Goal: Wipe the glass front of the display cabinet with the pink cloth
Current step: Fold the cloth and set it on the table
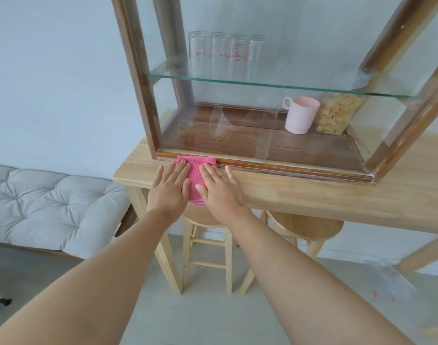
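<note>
The pink cloth (196, 173) lies folded flat on the wooden table (312, 195), its far edge against the bottom rail of the display cabinet (143, 95). My left hand (169, 186) rests palm down on the cloth's left side, fingers spread. My right hand (219, 186) presses flat on its right side. Both hands lie on top of the cloth without gripping it. The glass front (238, 125) rises just beyond the cloth, with strips of clear tape on it.
Inside the cabinet a pink mug (301, 115) and a bag of cereal (337, 113) stand on the floor, and several glasses (225, 56) on a glass shelf (262, 84). Two wooden stools (310, 226) sit under the table. A grey cushion (51, 207) lies at left.
</note>
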